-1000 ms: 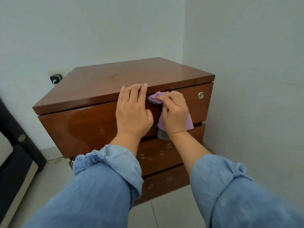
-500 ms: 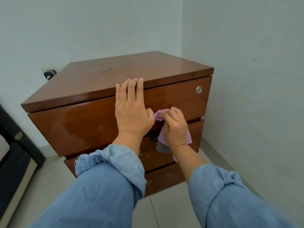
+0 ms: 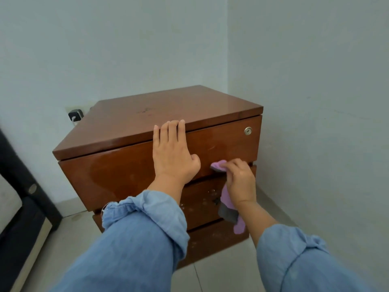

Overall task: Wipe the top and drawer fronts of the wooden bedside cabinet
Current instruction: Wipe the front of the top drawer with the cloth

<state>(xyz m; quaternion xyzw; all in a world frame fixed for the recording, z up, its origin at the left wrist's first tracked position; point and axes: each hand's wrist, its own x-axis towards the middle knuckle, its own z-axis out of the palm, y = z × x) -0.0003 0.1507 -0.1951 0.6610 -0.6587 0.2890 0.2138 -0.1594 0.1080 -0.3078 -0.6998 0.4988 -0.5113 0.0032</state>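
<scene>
**Cloth down at lower edge of top drawer**

Moved down and right since the earlier frames: right hand (image 3: 240, 182) with purple cloth (image 3: 226, 197), from upper middle of top drawer front (image 3: 126, 173) to its bottom edge, near the gap above second drawer (image 3: 202, 199). Left hand (image 3: 171, 157) roughly same spot throughout, flat on top drawer front.

Left hand: fingers straight, held together, tips reaching up over front lip of cabinet top (image 3: 168, 110); thumb spread out to the right; palm pressed on the wood. Holding nothing.

Right hand: fingers curled, clamped on the cloth, bunched end poking out past fingertips at lower edge of top drawer. Rest of cloth hanging below the hand, over second drawer front, with a grey patch part way down and purple tail end near third drawer (image 3: 210, 241).

Cabinet (image 3: 231, 144) in room corner, close to walls (image 3: 315, 81) behind and to the right. Three drawer fronts stacked, all closed. Round metal lock (image 3: 248, 131) at upper right of top drawer. Pale specks on second drawer front. Faint dark marks on cabinet top.

Black plug (image 3: 75, 115) in wall socket, left of cabinet. Dark furniture edge (image 3: 25, 186) at far left. Tiled floor (image 3: 221, 270) below. Rolled blue denim sleeves (image 3: 147, 224) on both forearms.
</scene>
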